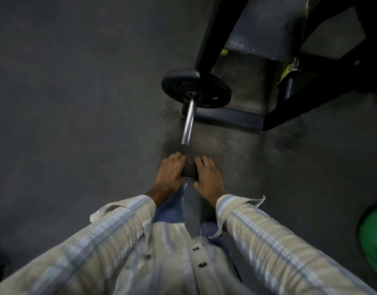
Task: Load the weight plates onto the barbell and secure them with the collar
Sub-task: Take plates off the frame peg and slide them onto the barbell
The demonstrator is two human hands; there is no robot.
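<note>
A steel barbell sleeve (189, 121) points toward me above the dark floor. One black weight plate (196, 88) sits on it at its far end, against the rack. Just below the sleeve's free tip, my left hand (169, 174) and my right hand (206, 177) both grip a small black collar (188, 171) between them, fingers curled over its sides. The collar is apart from the bar tip. Most of the collar is hidden by my fingers.
A black steel rack frame (236, 119) with a bench stands at the upper right. A green weight plate (374, 233) lies at the right edge on the floor. Bare dark floor spreads to the left.
</note>
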